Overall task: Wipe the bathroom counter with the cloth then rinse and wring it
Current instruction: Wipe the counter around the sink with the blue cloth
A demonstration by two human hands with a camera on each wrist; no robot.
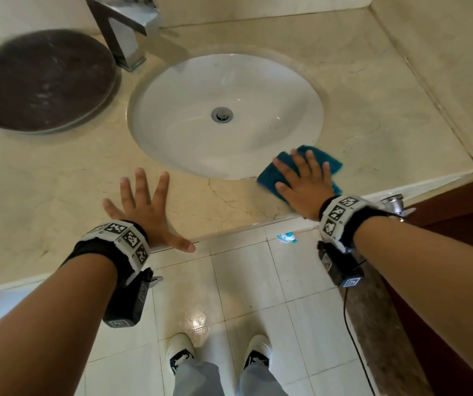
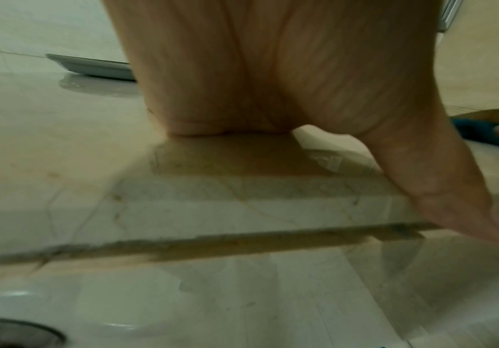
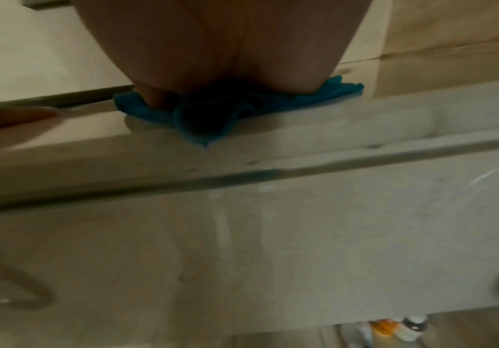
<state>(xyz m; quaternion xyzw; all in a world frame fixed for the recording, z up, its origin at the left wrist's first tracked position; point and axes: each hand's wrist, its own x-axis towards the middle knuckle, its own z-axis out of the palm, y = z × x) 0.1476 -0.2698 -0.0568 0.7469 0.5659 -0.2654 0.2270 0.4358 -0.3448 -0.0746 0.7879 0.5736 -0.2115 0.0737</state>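
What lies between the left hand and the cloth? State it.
Bare marble counter only; in the head view nothing sits between the left hand and the cloth.

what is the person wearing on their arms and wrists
Both forearms are bare, with no sleeves. The left hand and right hand each have a black wrist strap carrying a white band of square black-and-white markers, with a black camera box below it. A thin black cable trails from the right box.

- The sink (image 1: 226,115) is set into the counter (image 1: 372,110).
- The faucet (image 1: 123,32) stands behind the sink to its left.
- The round tray (image 1: 44,81) lies left of the sink.
- The cloth (image 1: 298,170), under the right hand (image 1: 305,185), lies at the sink's front right rim.
- The left hand (image 1: 143,207) rests on the counter before the sink.
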